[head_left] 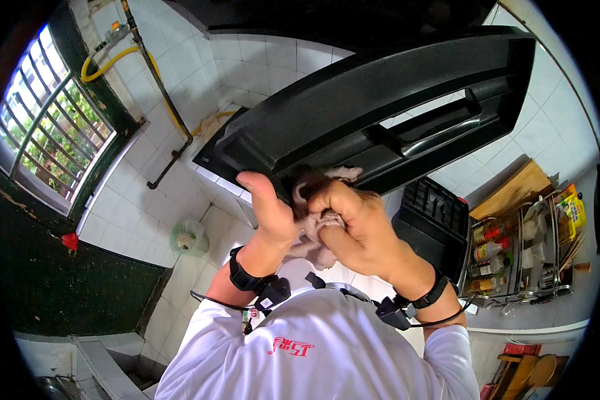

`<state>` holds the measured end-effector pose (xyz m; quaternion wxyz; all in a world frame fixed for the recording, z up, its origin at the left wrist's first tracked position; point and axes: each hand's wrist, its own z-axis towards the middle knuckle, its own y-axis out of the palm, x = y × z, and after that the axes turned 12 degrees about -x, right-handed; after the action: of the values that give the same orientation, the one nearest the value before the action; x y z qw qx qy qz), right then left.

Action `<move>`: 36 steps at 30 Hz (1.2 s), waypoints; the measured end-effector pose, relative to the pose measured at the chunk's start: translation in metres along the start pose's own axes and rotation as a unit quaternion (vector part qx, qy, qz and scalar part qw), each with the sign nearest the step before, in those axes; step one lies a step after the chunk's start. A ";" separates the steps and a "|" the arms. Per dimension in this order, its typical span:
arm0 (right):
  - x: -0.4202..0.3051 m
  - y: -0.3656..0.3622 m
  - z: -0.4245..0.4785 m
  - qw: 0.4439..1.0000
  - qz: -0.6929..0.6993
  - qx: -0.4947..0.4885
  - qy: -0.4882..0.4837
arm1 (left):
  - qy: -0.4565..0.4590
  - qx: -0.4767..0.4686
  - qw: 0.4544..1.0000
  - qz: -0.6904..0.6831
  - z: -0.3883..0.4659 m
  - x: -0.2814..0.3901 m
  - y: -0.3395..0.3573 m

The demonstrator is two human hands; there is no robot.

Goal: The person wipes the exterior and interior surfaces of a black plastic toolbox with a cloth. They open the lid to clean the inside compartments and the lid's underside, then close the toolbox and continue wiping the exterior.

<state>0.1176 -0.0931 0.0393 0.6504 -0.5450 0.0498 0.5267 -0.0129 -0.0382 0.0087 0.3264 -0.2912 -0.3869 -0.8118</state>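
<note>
A crumpled greyish cloth (325,227) hangs below and between my hands, beneath the near edge of a large black panel (340,115), perhaps plastic, with an elongated opening at its right part. My right hand (352,225) is closed around the cloth, fingers curled in. My left hand (270,205) lies close beside the cloth with its thumb stretched up by the panel's left near corner; its fingers are mostly hidden in shadow, so its hold cannot be told. Both wrists wear black straps with small devices.
Right of my hands are a black plastic crate (435,215), a wire rack (522,250) of bottles and packets, and a wooden board (515,187). A green-tinted bin (189,237) stands at left. A yellow hose (105,70) and metal pipe (155,75) run along the tiled wall beside a barred window.
</note>
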 end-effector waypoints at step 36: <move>0.064 -0.096 -0.061 0.934 -0.218 0.100 0.264 | -0.110 -0.096 0.986 0.082 0.027 -0.004 0.007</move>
<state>0.2477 -0.0845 0.0368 0.7640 -0.5938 0.1525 0.2010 0.0007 -0.0180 0.0229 0.3180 -0.4397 -0.3152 -0.7786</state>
